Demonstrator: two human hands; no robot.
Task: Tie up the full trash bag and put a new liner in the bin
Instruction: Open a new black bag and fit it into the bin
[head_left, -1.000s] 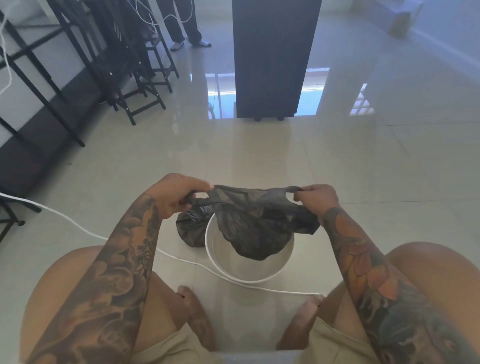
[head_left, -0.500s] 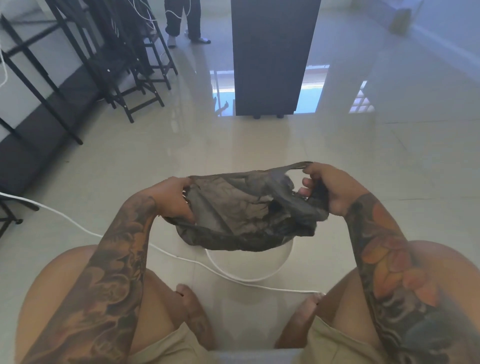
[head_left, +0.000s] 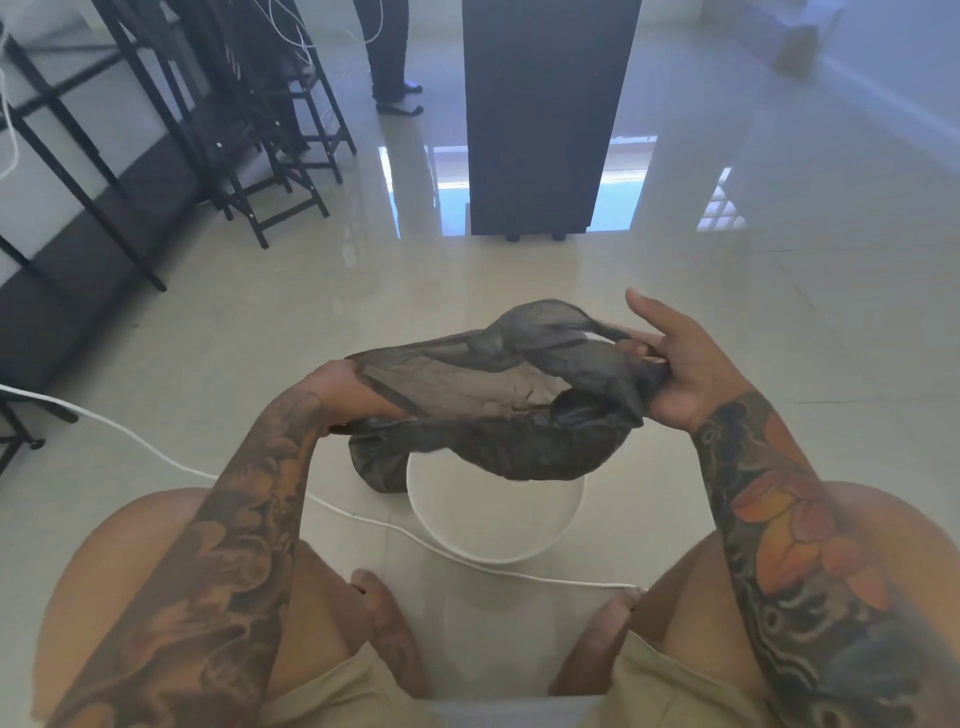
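A thin black liner (head_left: 493, 395) is stretched between my hands, above a white round bin (head_left: 493, 540) that stands on the floor between my feet. My left hand (head_left: 353, 387) grips the liner's left edge, partly covered by the film. My right hand (head_left: 675, 364) holds the right end against its palm with the fingers partly spread. Behind the bin's left rim a tied full black trash bag (head_left: 376, 465) sits on the floor, mostly hidden by the liner.
A white cable (head_left: 171, 462) runs across the tiles in front of the bin. Black metal stools (head_left: 270, 135) stand at the far left, a dark cabinet (head_left: 540, 119) stands ahead, and a person's legs (head_left: 389, 57) are behind it on the left.
The liner has risen from hanging inside the bin and is now spread wider between my hands. My right hand has turned palm up and its fingers have loosened.
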